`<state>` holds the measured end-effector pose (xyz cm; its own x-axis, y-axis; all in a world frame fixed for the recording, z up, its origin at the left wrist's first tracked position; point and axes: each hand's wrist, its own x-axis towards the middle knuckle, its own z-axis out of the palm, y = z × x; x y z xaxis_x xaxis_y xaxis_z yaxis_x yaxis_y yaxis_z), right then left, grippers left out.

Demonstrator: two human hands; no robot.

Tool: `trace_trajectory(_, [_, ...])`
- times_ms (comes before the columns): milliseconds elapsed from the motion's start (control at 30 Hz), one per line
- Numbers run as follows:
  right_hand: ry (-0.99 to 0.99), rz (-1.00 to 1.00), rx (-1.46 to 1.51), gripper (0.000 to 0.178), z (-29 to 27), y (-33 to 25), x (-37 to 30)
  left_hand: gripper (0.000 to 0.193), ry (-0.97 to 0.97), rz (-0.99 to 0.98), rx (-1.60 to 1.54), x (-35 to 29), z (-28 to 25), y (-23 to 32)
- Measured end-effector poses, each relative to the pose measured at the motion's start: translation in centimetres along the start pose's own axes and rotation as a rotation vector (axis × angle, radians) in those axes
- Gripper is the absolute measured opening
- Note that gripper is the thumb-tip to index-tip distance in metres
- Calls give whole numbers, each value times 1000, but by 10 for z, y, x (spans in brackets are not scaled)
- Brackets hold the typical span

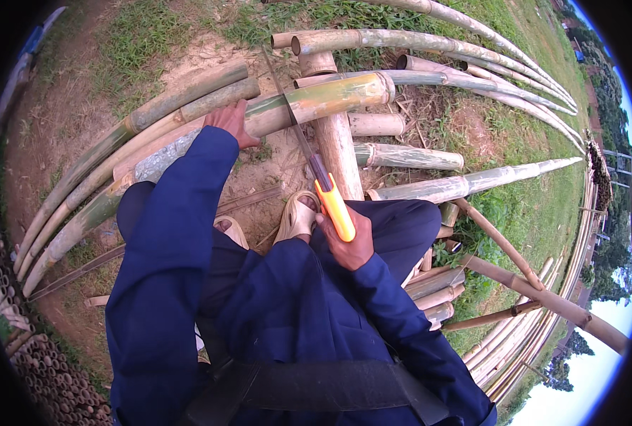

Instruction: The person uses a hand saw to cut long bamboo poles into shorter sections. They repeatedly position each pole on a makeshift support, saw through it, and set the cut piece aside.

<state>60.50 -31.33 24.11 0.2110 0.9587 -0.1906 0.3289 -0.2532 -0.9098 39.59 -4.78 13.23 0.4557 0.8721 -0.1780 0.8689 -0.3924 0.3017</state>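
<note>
A thick green-and-tan bamboo pole (341,98) lies slantwise in front of me, its cut end to the right, resting across another bamboo log (337,153). My left hand (232,123) presses on the pole left of the saw, fingers curled over it. My right hand (350,238) is closed round the orange handle of a handsaw (334,202). The thin dark blade stands across the pole, its tip pointing away from me beyond it. How deep the blade sits in the bamboo I cannot tell.
Two more bamboo poles (161,113) curve along the left. Several long poles (437,41) stretch off to the far right, with short cut pieces (410,156) nearer. Stacked bamboo (53,376) fills the lower left. My sandalled foot (298,216) is close below the saw.
</note>
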Motion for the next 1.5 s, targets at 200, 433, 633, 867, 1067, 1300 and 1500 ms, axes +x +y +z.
trace_trajectory(200, [74,-112,-95,33,-22,-14,-38,94,-51,-25,-16,3,-50,14])
trace_trajectory(433, [103,-114,57,23,8,-7,3,99,-46,-56,-9,8,-67,5])
trace_trajectory(633, [107,-119,-112,34,-23,-24,-68,101,-74,-74,8,13,-86,9])
trace_trajectory(867, [70,-41,-7,24,22,-28,63,96,-121,-9,-26,-3,-63,16])
trace_trajectory(1067, [104,-76,-40,39,-22,-6,-69,92,30,108,54,10,-47,0])
trace_trajectory(1300, [112,-99,0,18,19,-10,35,96,28,74,75,14,-54,4])
trace_trajectory(1500, [81,-61,-76,30,-26,-20,-63,94,-16,41,50,14,-53,-3])
